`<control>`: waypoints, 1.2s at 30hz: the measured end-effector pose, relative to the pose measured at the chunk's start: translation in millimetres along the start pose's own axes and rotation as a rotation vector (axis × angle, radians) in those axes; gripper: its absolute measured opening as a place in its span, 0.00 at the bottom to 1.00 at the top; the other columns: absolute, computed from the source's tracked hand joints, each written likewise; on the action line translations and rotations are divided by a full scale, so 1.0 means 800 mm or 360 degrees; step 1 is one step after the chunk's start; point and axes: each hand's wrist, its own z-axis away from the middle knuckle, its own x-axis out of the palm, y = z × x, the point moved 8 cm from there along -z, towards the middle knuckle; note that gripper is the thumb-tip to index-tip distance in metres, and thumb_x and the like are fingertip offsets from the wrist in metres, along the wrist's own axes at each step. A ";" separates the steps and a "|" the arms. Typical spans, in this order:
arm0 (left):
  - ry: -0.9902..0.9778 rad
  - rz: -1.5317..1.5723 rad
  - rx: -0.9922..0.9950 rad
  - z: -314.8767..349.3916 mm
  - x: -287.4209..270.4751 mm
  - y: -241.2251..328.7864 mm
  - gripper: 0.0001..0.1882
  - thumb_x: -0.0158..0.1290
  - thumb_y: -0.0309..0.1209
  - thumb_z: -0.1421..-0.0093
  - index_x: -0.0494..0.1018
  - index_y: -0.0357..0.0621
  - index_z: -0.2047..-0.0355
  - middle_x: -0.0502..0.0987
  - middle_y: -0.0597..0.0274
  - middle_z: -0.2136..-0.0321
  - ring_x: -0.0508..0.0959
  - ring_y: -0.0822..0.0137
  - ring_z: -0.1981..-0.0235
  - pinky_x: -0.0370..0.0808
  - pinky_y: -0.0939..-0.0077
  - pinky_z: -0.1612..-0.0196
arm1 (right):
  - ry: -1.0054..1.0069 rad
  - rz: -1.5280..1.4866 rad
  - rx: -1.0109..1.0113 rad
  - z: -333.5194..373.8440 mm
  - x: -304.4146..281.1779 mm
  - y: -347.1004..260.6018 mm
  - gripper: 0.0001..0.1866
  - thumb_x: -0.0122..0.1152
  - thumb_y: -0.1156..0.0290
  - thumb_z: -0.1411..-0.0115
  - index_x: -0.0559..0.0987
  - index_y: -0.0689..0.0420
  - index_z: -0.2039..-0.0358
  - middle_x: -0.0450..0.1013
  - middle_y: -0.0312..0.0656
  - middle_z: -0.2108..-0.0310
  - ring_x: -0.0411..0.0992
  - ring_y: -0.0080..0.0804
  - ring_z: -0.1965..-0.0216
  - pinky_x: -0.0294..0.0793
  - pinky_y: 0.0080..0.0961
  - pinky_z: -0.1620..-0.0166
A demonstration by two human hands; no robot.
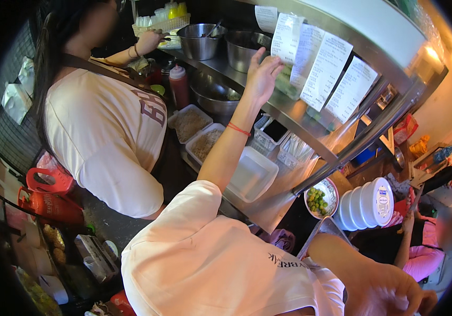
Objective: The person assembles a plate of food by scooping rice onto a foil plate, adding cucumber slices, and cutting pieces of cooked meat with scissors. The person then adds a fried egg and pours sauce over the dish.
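My left hand (pixel 264 76), with a red string bracelet (pixel 239 129) on the wrist, is raised toward a row of printed paper slips. Its fingers are apart and hold nothing. The fingertips are at the lower left edge of one white slip (pixel 287 39); whether they touch it I cannot tell. More slips (pixel 327 71) hang beside it from a metal shelf edge. My right hand (pixel 394 289) is low at the right, near my body, with bent fingers that are dim and partly cut off. What it holds, if anything, is hidden.
A co-worker (pixel 104 126) in a light shirt stands at my left, reaching toward steel bowls (pixel 200 42). Below the shelf are plastic tubs (pixel 252 174) and a red squeeze bottle (pixel 179 87). Stacked white tubs (pixel 365 204) and a bowl of green fruit (pixel 321 197) stand right.
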 end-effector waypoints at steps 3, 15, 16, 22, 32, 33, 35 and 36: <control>-0.0024 -0.0191 0.0131 -0.002 -0.010 0.016 0.27 0.48 0.20 0.48 0.50 0.37 0.49 0.68 0.53 0.61 0.69 0.65 0.58 0.63 0.70 0.51 | 0.0089 0.0056 0.0135 0.007 -0.014 0.010 0.18 0.53 0.67 0.51 0.68 0.62 0.61 0.62 0.45 0.54 0.58 0.36 0.50 0.68 0.23 0.63; -0.0047 -0.0302 0.0258 0.002 -0.003 0.034 0.15 0.49 0.19 0.48 0.60 0.39 0.60 0.72 0.58 0.68 0.73 0.68 0.66 0.72 0.72 0.62 | -0.0139 0.0040 0.0551 0.012 -0.025 0.020 0.23 0.49 0.52 0.48 0.70 0.59 0.61 0.59 0.44 0.51 0.56 0.37 0.49 0.68 0.29 0.68; -0.0044 -0.0331 0.0261 0.003 -0.004 0.039 0.16 0.49 0.19 0.48 0.59 0.38 0.60 0.71 0.58 0.68 0.73 0.68 0.66 0.72 0.73 0.62 | -0.0097 0.0019 0.0546 0.015 -0.030 0.020 0.23 0.49 0.52 0.48 0.70 0.59 0.60 0.59 0.44 0.52 0.56 0.37 0.49 0.68 0.30 0.69; -0.0025 -0.0420 0.0250 0.010 0.000 0.049 0.16 0.48 0.18 0.49 0.59 0.37 0.60 0.69 0.59 0.69 0.73 0.68 0.66 0.72 0.73 0.63 | 0.0028 0.0210 0.0438 0.009 -0.047 0.009 0.16 0.51 0.66 0.55 0.67 0.64 0.67 0.59 0.42 0.62 0.57 0.32 0.57 0.67 0.19 0.81; -0.0014 -0.0434 0.0268 0.015 0.002 0.051 0.13 0.49 0.20 0.49 0.62 0.37 0.63 0.69 0.60 0.68 0.72 0.70 0.67 0.71 0.76 0.64 | -0.0082 0.0219 0.0459 0.005 -0.050 -0.002 0.15 0.51 0.66 0.55 0.67 0.63 0.69 0.59 0.41 0.63 0.57 0.31 0.60 0.66 0.20 0.83; -0.0017 -0.0433 0.0275 0.015 0.002 0.051 0.12 0.49 0.20 0.48 0.62 0.37 0.63 0.69 0.60 0.68 0.72 0.70 0.67 0.71 0.76 0.64 | -0.0003 0.0300 0.0394 0.004 -0.055 -0.008 0.14 0.56 0.72 0.60 0.66 0.64 0.73 0.58 0.38 0.68 0.56 0.26 0.64 0.65 0.13 0.89; -0.0034 -0.0439 0.0274 0.015 0.002 0.051 0.11 0.49 0.20 0.48 0.63 0.37 0.64 0.69 0.60 0.67 0.72 0.70 0.67 0.71 0.76 0.64 | 0.0006 0.0343 0.0401 0.006 -0.058 -0.010 0.12 0.56 0.72 0.60 0.66 0.63 0.76 0.58 0.37 0.68 0.56 0.27 0.65 0.64 0.13 0.90; -0.0043 -0.0441 0.0273 0.016 0.003 0.050 0.11 0.49 0.20 0.48 0.64 0.37 0.64 0.69 0.60 0.67 0.72 0.70 0.67 0.71 0.76 0.64 | 0.0010 0.0365 0.0404 0.006 -0.058 -0.011 0.12 0.57 0.71 0.61 0.66 0.62 0.77 0.58 0.37 0.68 0.56 0.27 0.65 0.64 0.13 0.90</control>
